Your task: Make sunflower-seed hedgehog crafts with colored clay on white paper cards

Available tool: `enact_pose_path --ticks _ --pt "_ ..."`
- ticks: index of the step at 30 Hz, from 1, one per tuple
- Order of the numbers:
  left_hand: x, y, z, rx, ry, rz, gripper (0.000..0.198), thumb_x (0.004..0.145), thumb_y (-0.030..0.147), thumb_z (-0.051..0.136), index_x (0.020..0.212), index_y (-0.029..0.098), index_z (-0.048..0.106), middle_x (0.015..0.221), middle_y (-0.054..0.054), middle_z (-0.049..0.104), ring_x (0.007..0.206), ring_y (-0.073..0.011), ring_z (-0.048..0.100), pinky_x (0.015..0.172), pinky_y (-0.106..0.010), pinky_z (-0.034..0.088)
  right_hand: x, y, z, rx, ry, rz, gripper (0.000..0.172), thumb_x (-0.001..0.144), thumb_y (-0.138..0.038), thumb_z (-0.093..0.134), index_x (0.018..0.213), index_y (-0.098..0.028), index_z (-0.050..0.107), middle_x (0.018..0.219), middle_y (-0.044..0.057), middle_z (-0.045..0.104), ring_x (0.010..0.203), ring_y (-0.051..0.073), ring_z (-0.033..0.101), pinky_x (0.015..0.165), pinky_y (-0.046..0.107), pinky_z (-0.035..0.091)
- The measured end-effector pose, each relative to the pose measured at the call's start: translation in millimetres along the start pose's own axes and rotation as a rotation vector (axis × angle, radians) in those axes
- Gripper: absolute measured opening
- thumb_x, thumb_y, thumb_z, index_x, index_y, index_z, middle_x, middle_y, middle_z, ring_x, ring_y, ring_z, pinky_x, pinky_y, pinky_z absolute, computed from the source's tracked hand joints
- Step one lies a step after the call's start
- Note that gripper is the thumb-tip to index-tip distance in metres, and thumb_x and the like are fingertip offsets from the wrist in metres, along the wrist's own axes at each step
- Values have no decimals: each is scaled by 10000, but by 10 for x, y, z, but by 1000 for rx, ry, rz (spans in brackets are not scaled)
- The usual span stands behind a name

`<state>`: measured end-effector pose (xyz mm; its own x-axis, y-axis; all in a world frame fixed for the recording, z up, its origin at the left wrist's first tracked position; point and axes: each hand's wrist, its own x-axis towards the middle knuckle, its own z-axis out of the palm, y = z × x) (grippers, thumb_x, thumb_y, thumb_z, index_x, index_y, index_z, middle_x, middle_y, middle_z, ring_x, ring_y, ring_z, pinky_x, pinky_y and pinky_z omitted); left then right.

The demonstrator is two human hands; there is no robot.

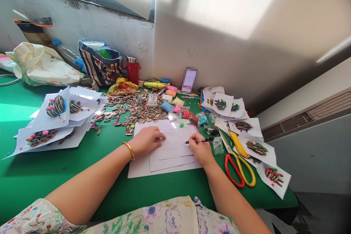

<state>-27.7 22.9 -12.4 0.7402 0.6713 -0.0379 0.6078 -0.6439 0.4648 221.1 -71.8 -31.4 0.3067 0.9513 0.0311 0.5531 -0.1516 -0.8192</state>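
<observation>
Firstly, one black pen [201, 140], long axis nearly level, tip pointing left onto a paper sheet [175, 153] bearing a drawn outline. Right hand [201, 150]: fingers curled, pinching the pen near its tip. Left hand [146, 140]: holding nothing, fingers loosely spread, pressing on the sheet just left of the outline; gold bangle [129, 150] at wrist. Beyond the left hand: striped sunflower seeds [131, 109]. Beside the right hand: red-and-yellow scissors [238, 172].

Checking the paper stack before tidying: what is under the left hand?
The left hand rests on stacked white paper sheets, with a drawn outline visible just beyond its fingertips. Whatever is on the paper directly beneath the palm is covered and cannot be seen.
</observation>
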Motion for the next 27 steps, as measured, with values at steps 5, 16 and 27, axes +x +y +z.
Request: enact_pose_path --ticks 5,16,27 --pt "-5 -2 5 0 3 2 269 825 266 655 1081 289 734 1007 -50 658 960 -229 617 833 -314 443 -38 -36 37 69 -26 -87 138 798 -314 506 703 -224 549 646 -11 562 615 168 520 588 276 413" --pt "-5 -10 19 3 13 4 273 817 263 655 1077 281 737 1002 -46 664 939 -226 618 817 -310 444 -200 -177 208 82 -210 -157 131 829 -302 508 755 -220 579 676 -12 580 634 162 530 583 266 414" --pt "1 -29 26 10 14 11 278 812 262 665 1080 280 736 1001 -49 664 947 -231 615 826 -315 440 -202 -190 227 86 -269 -189 123 847 -262 523 820 -215 632 747 -1 658 707 167 591 659 268 447"
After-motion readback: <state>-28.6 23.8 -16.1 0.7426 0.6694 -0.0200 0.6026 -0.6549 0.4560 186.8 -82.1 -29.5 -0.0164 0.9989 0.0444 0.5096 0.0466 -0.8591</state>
